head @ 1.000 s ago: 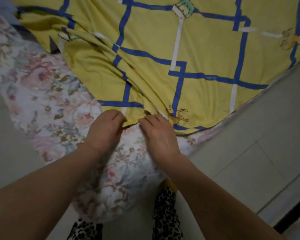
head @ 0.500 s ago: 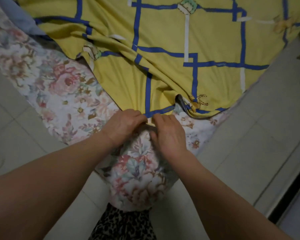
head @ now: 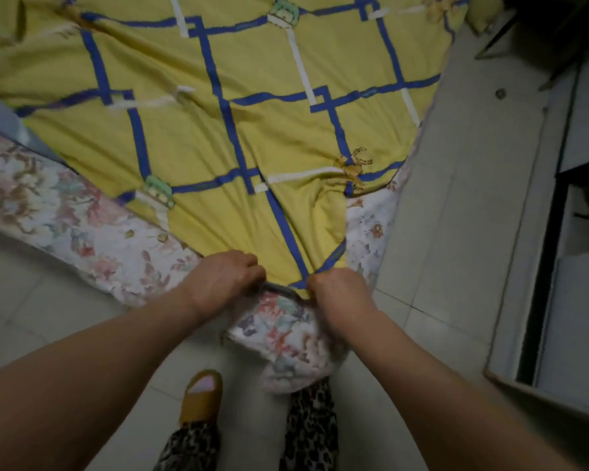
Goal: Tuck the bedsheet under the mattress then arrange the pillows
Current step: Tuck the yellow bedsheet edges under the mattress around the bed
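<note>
A yellow bedsheet (head: pixel 252 124) with blue and white grid lines covers the top of a floral-patterned mattress (head: pixel 82 232). Its near corner is stretched down over the mattress corner (head: pixel 286 334) in front of me. My left hand (head: pixel 223 280) and my right hand (head: pixel 337 294) are both fisted on the sheet's edge at that corner, a hand's width apart, with the fabric pulled taut between them. A yellow pillow (head: pixel 480 11) shows only partly at the far right top.
Pale tiled floor (head: pixel 456 232) runs along the right and left of the bed. A white cabinet (head: pixel 565 300) with a dark opening stands at the right. My leopard-print legs and a brown slipper (head: pixel 203 396) are just below the mattress corner.
The sheet corner has been drawn down and spread over the mattress corner. My hands have moved apart along its edge and closed into fists, and the view has pulled back.
</note>
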